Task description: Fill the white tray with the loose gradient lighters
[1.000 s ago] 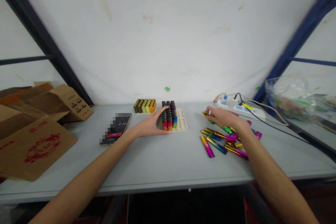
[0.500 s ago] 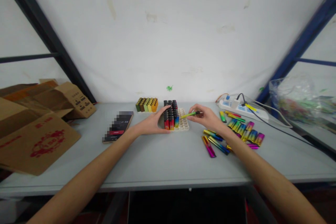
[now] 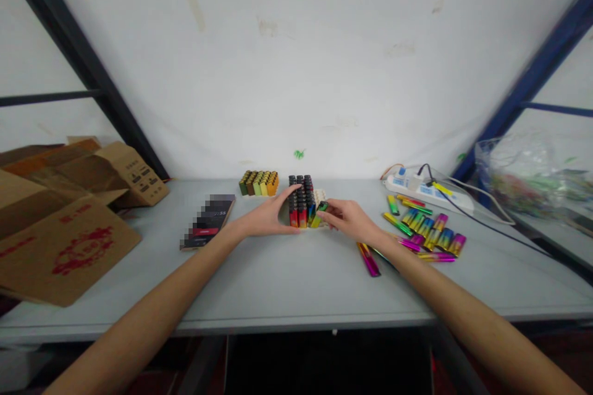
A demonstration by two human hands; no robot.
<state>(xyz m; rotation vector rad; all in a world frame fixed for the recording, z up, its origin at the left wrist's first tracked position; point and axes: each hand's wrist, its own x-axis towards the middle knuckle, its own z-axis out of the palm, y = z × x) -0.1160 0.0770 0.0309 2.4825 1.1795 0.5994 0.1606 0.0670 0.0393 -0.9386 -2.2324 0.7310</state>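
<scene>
Shiny yellow-green lighter (image 3: 319,214), dark-topped, slightly tilted, pinched in the nearly closed right grip (image 3: 330,213)

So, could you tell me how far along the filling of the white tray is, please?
Partway, it seems: rows of dark-topped lighters already stand upright, with the left hand beside them. The right hand holds a green-and-yellow lighter, tilted, at the white tray. Part of the tray shows unfilled, and many shiny lighters lie loose.
</scene>
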